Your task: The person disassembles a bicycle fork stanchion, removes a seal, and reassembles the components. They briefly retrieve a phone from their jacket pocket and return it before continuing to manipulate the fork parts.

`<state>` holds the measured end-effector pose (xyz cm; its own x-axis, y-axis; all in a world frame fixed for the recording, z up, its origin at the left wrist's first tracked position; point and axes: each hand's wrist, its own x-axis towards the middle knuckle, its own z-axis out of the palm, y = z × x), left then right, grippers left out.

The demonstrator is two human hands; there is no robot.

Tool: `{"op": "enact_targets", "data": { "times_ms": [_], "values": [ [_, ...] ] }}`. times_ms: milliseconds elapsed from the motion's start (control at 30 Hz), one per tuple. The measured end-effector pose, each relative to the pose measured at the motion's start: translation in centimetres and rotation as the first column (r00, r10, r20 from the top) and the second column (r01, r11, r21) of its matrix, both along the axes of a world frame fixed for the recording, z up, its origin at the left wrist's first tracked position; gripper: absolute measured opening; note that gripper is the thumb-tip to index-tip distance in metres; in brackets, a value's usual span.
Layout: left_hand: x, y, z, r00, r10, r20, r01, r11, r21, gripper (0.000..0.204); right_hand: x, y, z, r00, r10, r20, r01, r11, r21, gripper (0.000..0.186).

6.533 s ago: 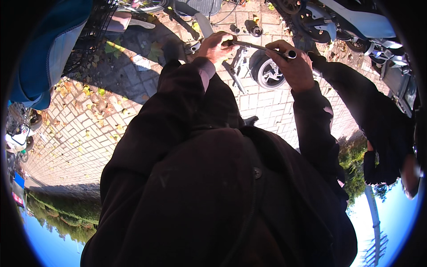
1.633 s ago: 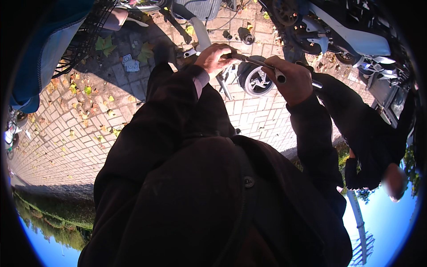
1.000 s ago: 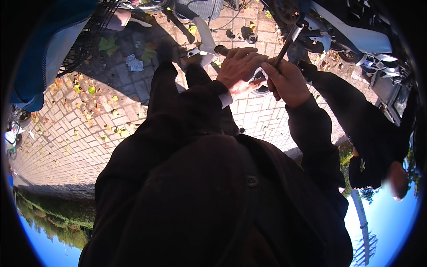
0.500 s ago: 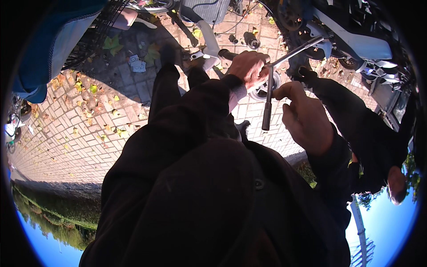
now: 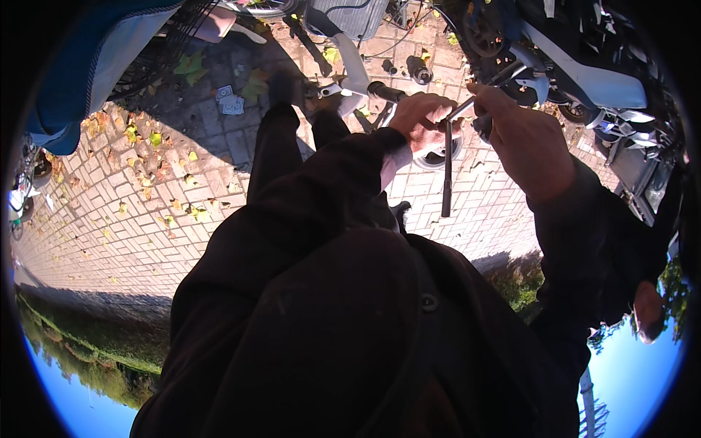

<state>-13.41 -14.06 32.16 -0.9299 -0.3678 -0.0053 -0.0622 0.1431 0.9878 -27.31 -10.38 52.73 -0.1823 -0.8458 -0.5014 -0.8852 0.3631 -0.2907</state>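
My left hand (image 5: 423,120) is closed around a T-shaped metal bar (image 5: 447,175), near the place where its arms meet. One arm, ending in a dark sleeve, hangs toward me; a silver arm slants away to the upper right. My right hand (image 5: 531,146) crosses that slanting arm, its fingers bent over it and hiding part of it. A dark rounded piece (image 5: 482,125) shows under those fingers; its kind I cannot make out. Beside my left hand is a black grip-like cylinder (image 5: 387,92). Below the hands, a small wheel (image 5: 436,157) is partly hidden.
A white tube (image 5: 354,69) leads to a grey ribbed footboard (image 5: 358,18) ahead. Dark scooters with a white panel (image 5: 606,82) crowd the upper right. Another person in dark clothes (image 5: 631,244) is at the right. Playing cards (image 5: 231,102) and leaves lie on the brick paving (image 5: 124,241).
My right hand has moved right and up, from the hanging arm of the bar to its slanting arm. My left hand keeps its hold; the view has shifted slightly.
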Motion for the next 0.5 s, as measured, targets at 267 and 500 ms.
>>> {"op": "enact_targets", "data": {
  "times_ms": [267, 500],
  "values": [
    [-0.4, 0.1, -0.5, 0.995, 0.1, -0.013, -0.095, 0.97, 0.222, 0.021, 2.5, 2.4, 1.8, 0.935, -0.203, 0.291, 0.078, 0.917, 0.39, 0.02],
    [-0.1, 1.1, -1.9, 0.999, 0.029, -0.029, -0.019, 0.951, 0.308, 0.023, 2.0, -1.8, 0.0, 0.862, -0.146, 0.486, 0.177, 0.984, -0.019, 0.021]
  ]
}}
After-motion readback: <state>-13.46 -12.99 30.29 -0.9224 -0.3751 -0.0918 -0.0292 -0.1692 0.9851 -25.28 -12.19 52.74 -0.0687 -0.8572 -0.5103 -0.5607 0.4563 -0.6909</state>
